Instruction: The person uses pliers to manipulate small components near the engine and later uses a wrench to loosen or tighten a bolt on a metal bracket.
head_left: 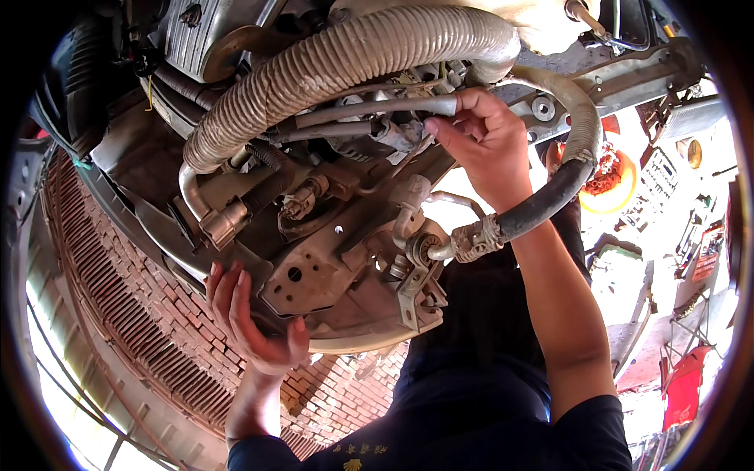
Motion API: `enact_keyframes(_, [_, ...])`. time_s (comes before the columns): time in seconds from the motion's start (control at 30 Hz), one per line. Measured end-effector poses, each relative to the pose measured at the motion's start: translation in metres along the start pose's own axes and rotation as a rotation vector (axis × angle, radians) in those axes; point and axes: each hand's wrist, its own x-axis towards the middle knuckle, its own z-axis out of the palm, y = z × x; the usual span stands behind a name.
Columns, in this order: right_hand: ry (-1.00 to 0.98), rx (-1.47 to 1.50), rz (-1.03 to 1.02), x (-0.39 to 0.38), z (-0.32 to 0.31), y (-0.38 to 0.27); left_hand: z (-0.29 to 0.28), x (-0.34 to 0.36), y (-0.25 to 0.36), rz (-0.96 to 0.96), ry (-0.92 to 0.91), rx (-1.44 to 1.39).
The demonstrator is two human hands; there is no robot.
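Note:
My right hand [491, 145] is closed at the end of a thin grey hose [377, 108], thumb and fingers around its pale tip. Just above it arches a thick corrugated hose [338, 67], dusty and beige. My left hand [255, 322] has its fingers spread, lying along the lower edge of a dusty metal plate with holes [306, 279]; whether it presses on the plate I cannot tell. Between my hands sit a grey connector [224, 224] and a metal bracket [412, 298]. A black hose [550, 202] with a crimped fitting passes in front of my right forearm.
A long metal crossbar [620, 78] runs toward the upper right. On the bright floor at right stand an orange basin [616, 184] with red things inside, a tool case [658, 180] and a red folding seat [686, 385]. Brick paving [169, 298] shows at lower left.

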Motion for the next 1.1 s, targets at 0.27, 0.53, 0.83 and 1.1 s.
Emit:
enact_keyframes(0.27, [0.009,0.095,0.111,0.007,-0.002,-0.015,0.002,0.000,0.000,0.011,0.029,-0.013])
enact_keyframes(0.53, [0.156,0.168,0.259,0.005,0.014,-0.022,0.002,0.000,0.000,0.001,0.035,-0.014])
enact_keyframes(0.83, [0.135,0.103,0.288,0.007,0.008,-0.027,0.001,0.001,0.000,0.006,0.031,-0.013])
enact_keyframes(1.1, [0.242,0.243,0.200,-0.003,0.021,-0.027,0.002,-0.001,-0.002,-0.003,0.032,-0.028])
